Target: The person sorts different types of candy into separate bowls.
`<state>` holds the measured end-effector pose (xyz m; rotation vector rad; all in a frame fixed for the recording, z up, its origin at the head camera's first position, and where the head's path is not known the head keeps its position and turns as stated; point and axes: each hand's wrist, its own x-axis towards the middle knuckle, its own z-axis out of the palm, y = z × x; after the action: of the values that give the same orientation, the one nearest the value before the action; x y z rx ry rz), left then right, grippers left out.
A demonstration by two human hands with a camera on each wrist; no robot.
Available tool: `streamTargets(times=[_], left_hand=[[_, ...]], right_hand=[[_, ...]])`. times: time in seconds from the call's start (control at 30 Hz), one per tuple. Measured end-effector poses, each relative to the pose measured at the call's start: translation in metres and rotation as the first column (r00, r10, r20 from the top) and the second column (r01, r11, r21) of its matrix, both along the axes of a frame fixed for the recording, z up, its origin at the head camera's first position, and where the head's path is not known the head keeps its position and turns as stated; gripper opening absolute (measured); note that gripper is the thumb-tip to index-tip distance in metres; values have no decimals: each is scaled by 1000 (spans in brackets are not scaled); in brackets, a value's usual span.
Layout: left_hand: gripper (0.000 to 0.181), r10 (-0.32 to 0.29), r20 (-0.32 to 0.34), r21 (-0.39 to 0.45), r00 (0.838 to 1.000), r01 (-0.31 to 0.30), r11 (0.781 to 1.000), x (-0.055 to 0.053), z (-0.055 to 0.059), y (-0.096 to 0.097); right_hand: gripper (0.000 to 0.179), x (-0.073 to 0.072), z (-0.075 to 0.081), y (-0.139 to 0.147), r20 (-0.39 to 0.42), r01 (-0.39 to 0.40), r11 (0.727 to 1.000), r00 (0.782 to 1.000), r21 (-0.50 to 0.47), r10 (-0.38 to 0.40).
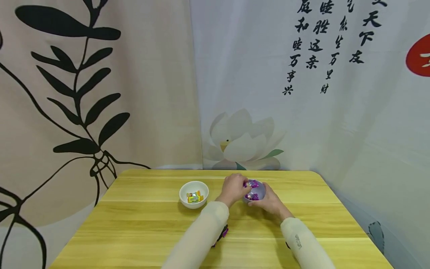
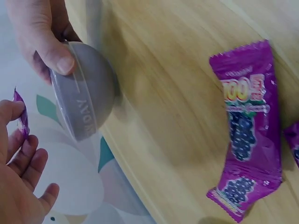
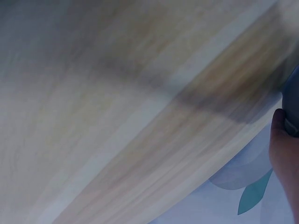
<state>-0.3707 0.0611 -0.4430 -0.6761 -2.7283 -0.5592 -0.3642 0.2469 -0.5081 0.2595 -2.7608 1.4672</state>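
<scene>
My left hand (image 1: 232,188) pinches a small purple candy (image 2: 21,120) between thumb and finger, above the rim of a purple-grey bowl (image 2: 88,88). Thumb and fingers of my right hand (image 1: 273,204) grip that bowl by its side. Inside it, purple-wrapped candies (image 1: 252,196) show in the head view. The left wrist view has the bowl tilted in the frame, with part of a word on its side. On the tabletop lies a purple candy packet (image 2: 247,121) with grapes and "100" printed on it. Only a bit of my right hand (image 3: 286,154) enters the right wrist view.
A white bowl (image 1: 183,197) left of the hands holds yellow-wrapped candies (image 1: 195,197). Another purple packet (image 2: 293,140) is cut off by the frame's edge. The wooden table (image 1: 144,220) ends at a printed curtain (image 1: 161,93). Packets near the left forearm are partly hidden.
</scene>
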Motion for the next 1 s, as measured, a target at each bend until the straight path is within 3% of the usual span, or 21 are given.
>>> streamTargets(times=[0.2,0.5,0.73,1.0], left_hand=[[37,-15,33,3,999,15,1000,1,-2,-1],[35,-49,31,18,998,49,999,5,-5,-23],[36,-126,54,24,991,125,992,12,-7,-43],[34,-165,90,16,982,164,986,34,-18,-73]], right_hand=[[113,-1,-1,-2,6,12,1000,1000,27,-12],[114,0,-2,0,19,32,999,999,36,-33],[107,0,-2,1,-8,24,1000,1000,10,-24],[108,0,-4,1,-9,30,999,1000,17,-30]])
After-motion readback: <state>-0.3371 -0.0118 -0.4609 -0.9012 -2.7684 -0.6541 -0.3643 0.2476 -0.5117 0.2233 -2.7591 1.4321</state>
